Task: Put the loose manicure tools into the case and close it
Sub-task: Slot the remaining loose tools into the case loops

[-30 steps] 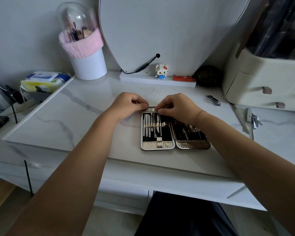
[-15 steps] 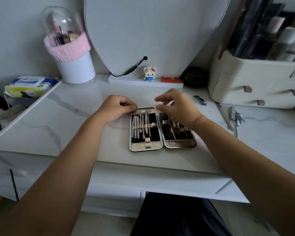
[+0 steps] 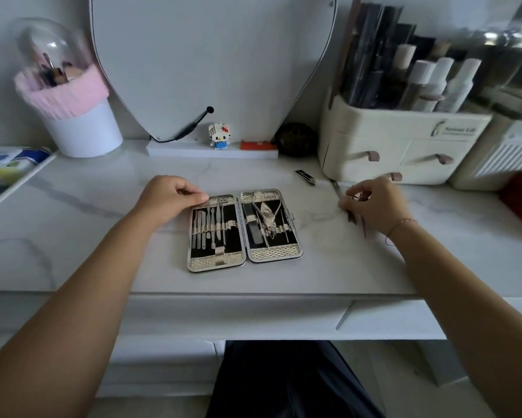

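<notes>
The manicure case lies open flat on the marble desk, both black-lined halves holding metal tools under straps. My left hand has its fingers curled and its fingertips on the case's top left corner. To the right of the case, my right hand is curled over loose metal tools on the desk; its fingers seem to pinch one, but blur hides the grip. A thin loose tool sticks out behind that hand. A small nail clipper lies loose further back.
A cream drawer organiser with bottles stands at the back right. Behind the case are a mirror base with a small toy figure, and a dark ball. A white cup with a pink cuff stands back left.
My right hand has left the top of the case and moved right to the loose tools by the organiser. My left hand has stayed at the case's top left corner.
</notes>
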